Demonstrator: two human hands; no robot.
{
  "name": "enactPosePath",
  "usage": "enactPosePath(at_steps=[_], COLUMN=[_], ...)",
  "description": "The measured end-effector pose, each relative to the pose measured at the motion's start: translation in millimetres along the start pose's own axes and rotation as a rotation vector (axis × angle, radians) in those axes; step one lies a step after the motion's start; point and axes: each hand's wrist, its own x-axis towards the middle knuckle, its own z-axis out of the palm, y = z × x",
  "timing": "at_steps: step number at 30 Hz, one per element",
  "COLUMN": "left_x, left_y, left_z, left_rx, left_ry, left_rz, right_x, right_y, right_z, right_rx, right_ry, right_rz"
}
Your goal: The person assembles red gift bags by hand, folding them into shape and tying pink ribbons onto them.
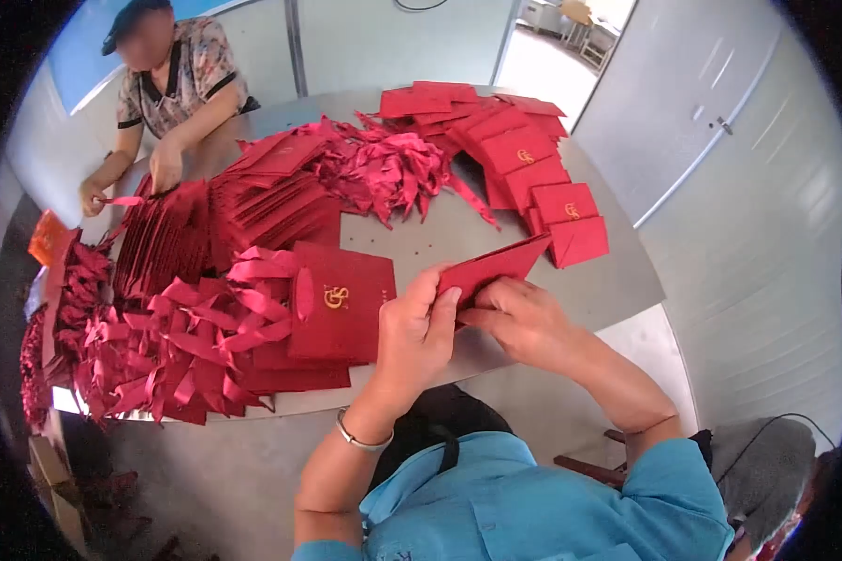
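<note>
Over the near edge of the table, I hold up a small dark red paper bag (500, 265), tilted and folded nearly flat. My left hand (415, 323) grips its left end, thumb on the near side. My right hand (519, 318) is closed on the lower edge, its fingertips partly hidden against the bag. To the left of my left hand lies a pile of red bags with a gold emblem on the top one (360, 304). Pink-red ribbons (192, 332) spread from that pile's left side.
A tangled heap of ribbons (388, 173) lies mid-table. Flat red bags stand in rows (164, 238) at the left, and more finished-looking bags (524, 150) overlap at the back right. Across the table, a person (173, 84) handles a ribbon. A door (683, 93) stands at the right.
</note>
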Motion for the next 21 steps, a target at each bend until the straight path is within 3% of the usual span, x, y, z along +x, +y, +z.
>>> enactPosePath(at_steps=[1, 3, 4, 6, 14, 17, 20, 21], left_x=[1, -6, -9, -13, -18, -16, -14, -11], left_y=[-6, -11, -12, -15, -8, -8, -8, -9], left_z=[1, -3, -3, -5, -5, 1, 1, 0], left_rx=[-0.010, 0.006, 0.011, 0.010, 0.057, -0.122, 0.083, 0.325], left_ry=[0.086, 0.129, 0.167, 0.159, 0.080, 0.164, 0.212, 0.213], left_rz=[0.152, 0.152, 0.156, 0.133, 0.068, 0.118, 0.151, 0.365], right_x=[1, 3, 2, 1, 2, 1, 2, 2], right_y=[-2, -7, -7, -4, 4, 5, 8, 9], right_z=[2, -1, -4, -16, -13, -12, -14, -13], right_rx=[0.010, 0.065, 0.069, -0.105, -0.140, -0.119, -0.075, -0.025], right_ry=[0.004, 0.268, 0.264, 0.484, 0.358, 0.403, 0.435, 0.447], right_rz=[-0.005, 0.019, 0.020, 0.105, 0.089, 0.072, 0.056, 0.065])
